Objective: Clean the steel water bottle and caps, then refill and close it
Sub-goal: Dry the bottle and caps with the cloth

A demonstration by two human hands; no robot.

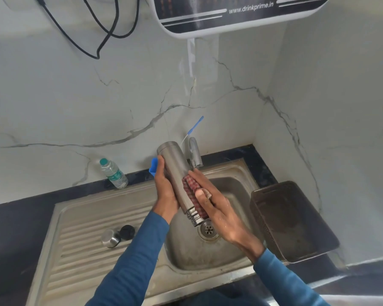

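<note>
The uncapped steel bottle (177, 180) tilts mouth-down over the basin (186, 252); steel cap (110, 238) and black cap (127, 231) sit on the drainboard (80, 257).

Long sleeves of plain teal-blue fabric are worn on both arms: the left sleeve (131, 261) and the right sleeve (283, 281) are seen from the bottom edge of the view up to the wrists, where each is ended by a close-fitting cuff. The cloth is creased in soft folds along the forearms. The left hand (166, 186) and the right hand (217, 208) are left bare beyond the cuffs.
</note>
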